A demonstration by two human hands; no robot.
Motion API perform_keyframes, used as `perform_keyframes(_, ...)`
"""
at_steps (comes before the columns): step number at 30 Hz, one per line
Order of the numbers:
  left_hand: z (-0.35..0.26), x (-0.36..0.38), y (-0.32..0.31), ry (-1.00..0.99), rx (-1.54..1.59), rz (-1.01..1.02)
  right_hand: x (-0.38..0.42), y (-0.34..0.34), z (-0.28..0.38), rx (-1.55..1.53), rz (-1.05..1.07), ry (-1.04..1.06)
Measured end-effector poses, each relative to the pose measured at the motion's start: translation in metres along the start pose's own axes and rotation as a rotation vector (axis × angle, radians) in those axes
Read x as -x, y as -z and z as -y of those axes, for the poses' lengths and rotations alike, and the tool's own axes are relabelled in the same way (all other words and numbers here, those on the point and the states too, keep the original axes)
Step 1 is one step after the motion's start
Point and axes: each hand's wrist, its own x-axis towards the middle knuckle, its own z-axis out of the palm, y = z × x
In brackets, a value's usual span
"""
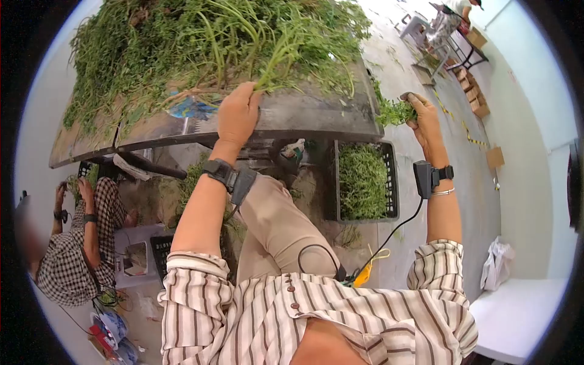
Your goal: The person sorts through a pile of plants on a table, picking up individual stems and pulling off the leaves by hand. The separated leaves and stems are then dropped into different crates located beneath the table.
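Note:
My left hand (238, 114) is closed around the lower ends of some long green stems (280, 58) at the near edge of the table. Their leafy tops point up toward a big heap of leafy greens (152, 55) that covers most of the tabletop. To the right, past the table's corner, my right hand (424, 121) pinches a small bunch of leafy greens (394, 112). Below and between my hands, a black plastic crate (393, 182) on the floor holds many short green sprigs (362, 182).
The dark table edge (292, 131) runs across in front of my knees. At the left sits a co-worker in a checked shirt (67, 261), hands near greens. Another person (456, 9) is at the far right back, near cardboard boxes (471, 91). A white table (517, 316) stands at lower right.

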Motion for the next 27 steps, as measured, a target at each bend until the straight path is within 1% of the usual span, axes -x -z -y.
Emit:
perform_keyframes(5, -0.002, -0.002, 0.000, 0.031, -0.014, 0.042, 0.022, 0.037, -0.018, 0.025, -0.044, -0.023)
perform_keyframes(8, 0.000, -0.003, 0.000, 0.021, -0.005, 0.012, 0.039, 0.055, -0.032, 0.099, -0.064, -0.028)
perform_keyframes(10, 0.003, -0.005, -0.003, 0.034, -0.015, 0.027, 0.045, 0.058, -0.043, 0.178, -0.238, -0.048)
perform_keyframes(12, 0.005, -0.003, -0.004, 0.021, -0.032, 0.007, 0.043, 0.082, -0.071, 0.327, -0.264, -0.081)
perform_keyframes(13, 0.006, -0.004, -0.005, 0.001, -0.038, 0.006, 0.029, 0.114, -0.106, 0.518, -0.219, -0.046)
perform_keyframes(14, 0.008, -0.003, -0.006, -0.011, -0.013, -0.033, 0.032, 0.117, -0.109, 0.639, -0.154, -0.127)
perform_keyframes(15, 0.008, -0.003, -0.006, -0.009, -0.024, -0.064, 0.041, 0.108, -0.107, 0.773, -0.154, -0.088)
perform_keyframes(16, 0.010, -0.005, -0.008, -0.006, -0.009, -0.041, 0.026, 0.137, -0.145, 1.033, -0.120, 0.048)
perform_keyframes(17, 0.009, -0.005, -0.006, -0.012, 0.005, -0.021, 0.027, 0.149, -0.159, 1.216, -0.094, 0.309)
perform_keyframes(19, 0.006, -0.005, -0.003, -0.020, -0.003, -0.056, 0.026, 0.149, -0.157, 1.359, -0.130, 0.424)
perform_keyframes(20, 0.003, -0.005, -0.001, -0.026, 0.016, -0.049, 0.021, 0.138, -0.142, 1.357, -0.119, 0.440)
perform_keyframes(21, 0.000, -0.005, 0.001, -0.034, 0.036, -0.035, 0.017, 0.130, -0.126, 1.270, -0.129, 0.380)
perform_keyframes(22, 0.000, -0.005, 0.000, -0.052, 0.057, -0.066, 0.019, 0.113, -0.103, 1.183, -0.141, 0.315)
perform_keyframes(23, 0.014, -0.013, -0.006, -0.018, 0.060, -0.052, 0.005, 0.084, -0.078, 1.200, -0.113, 0.295)
perform_keyframes(25, 0.013, -0.013, -0.005, -0.054, 0.069, -0.057, 0.007, 0.034, -0.036, 0.802, -0.102, 0.244)
perform_keyframes(26, 0.013, -0.013, -0.004, -0.052, 0.071, -0.059, 0.005, 0.014, -0.024, 0.805, -0.101, 0.245)
perform_keyframes(27, 0.011, -0.013, -0.003, -0.038, 0.065, -0.045, 0.002, -0.004, -0.014, 0.704, -0.059, 0.286)
